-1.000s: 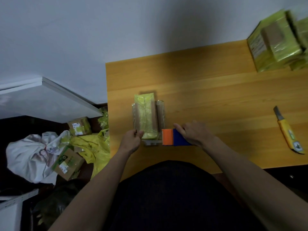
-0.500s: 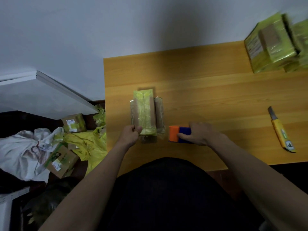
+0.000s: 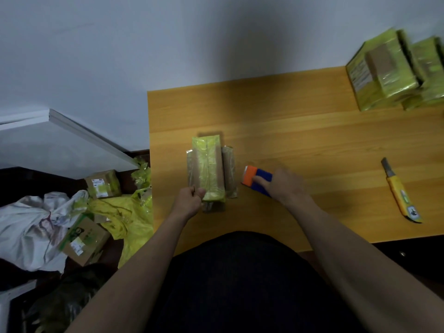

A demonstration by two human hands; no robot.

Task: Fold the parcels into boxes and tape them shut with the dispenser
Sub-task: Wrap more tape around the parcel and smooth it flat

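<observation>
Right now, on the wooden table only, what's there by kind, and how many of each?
Parcel being taped, gripped at its near end by the left hand: 1
Taped green parcels stacked at the far right corner: at least 2, the stack runs out of view
Tape dispenser, under the right hand: 1
Yellow utility knife: 1
Total: at least 5

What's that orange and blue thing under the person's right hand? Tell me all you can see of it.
It looks like the tape dispenser: a small blocky tool, seemingly plastic, orange at the end toward the parcel and blue at the other. It lies on the wooden table, just right of the parcel and not touching it. The right hand rests over its blue end, fingers curled onto it. The picture is blurred here, so no tape or blade shows.
</observation>
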